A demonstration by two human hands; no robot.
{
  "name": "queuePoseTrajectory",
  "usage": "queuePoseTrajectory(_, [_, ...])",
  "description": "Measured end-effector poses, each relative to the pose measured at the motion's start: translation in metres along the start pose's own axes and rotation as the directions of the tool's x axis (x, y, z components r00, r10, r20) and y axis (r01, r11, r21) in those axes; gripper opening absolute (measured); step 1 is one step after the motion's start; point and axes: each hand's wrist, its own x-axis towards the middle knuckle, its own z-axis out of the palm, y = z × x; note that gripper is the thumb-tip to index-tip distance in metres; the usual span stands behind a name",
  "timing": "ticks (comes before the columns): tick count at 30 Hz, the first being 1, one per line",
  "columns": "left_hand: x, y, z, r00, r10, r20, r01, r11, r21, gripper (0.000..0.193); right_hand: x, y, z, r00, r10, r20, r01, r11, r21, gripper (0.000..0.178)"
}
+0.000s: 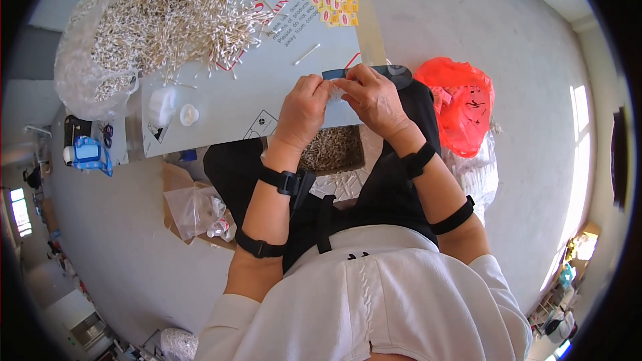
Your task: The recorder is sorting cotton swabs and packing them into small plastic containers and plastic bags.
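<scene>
My left hand [304, 108] and my right hand [374, 101] meet over the near edge of the metal-topped table [234, 97], fingertips pinched and almost touching. A thin, whitish, see-through piece [338, 92] shows between them; its kind is too small and covered to make out. Beyond my hands a single cotton swab [307, 54] lies on the tabletop. Small yellow-and-white printed packets [333, 3] are heaped farther off. At the left, a big heap of loose cotton swabs [160, 20] spills from a clear plastic bag [70, 77].
Between my knees stands an open box of swabs [332, 149]. A red plastic bag [458, 107] is beside my right leg. On the table's left are a white container [162, 105], a small white cap [189, 114] and a blue item [90, 154]. A cardboard box [179, 187] stands on the floor.
</scene>
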Motion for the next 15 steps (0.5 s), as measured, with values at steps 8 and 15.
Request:
queuePoseTrajectory(8, [0.0,-0.002,0.001,1.0,0.004,-0.026,-0.004,1.0,0.014,0.017,-0.003,0.004,0.003,0.998,0.006,-0.07,-0.004,1.0,0.031,0.015])
queuePoseTrajectory(15, [0.012,-0.001,0.003,0.999,-0.002,-0.039,-0.007,0.971,-0.241,0.015,-0.003,0.012,0.004,0.999,0.017,-0.042,-0.007,0.971,0.238,0.012])
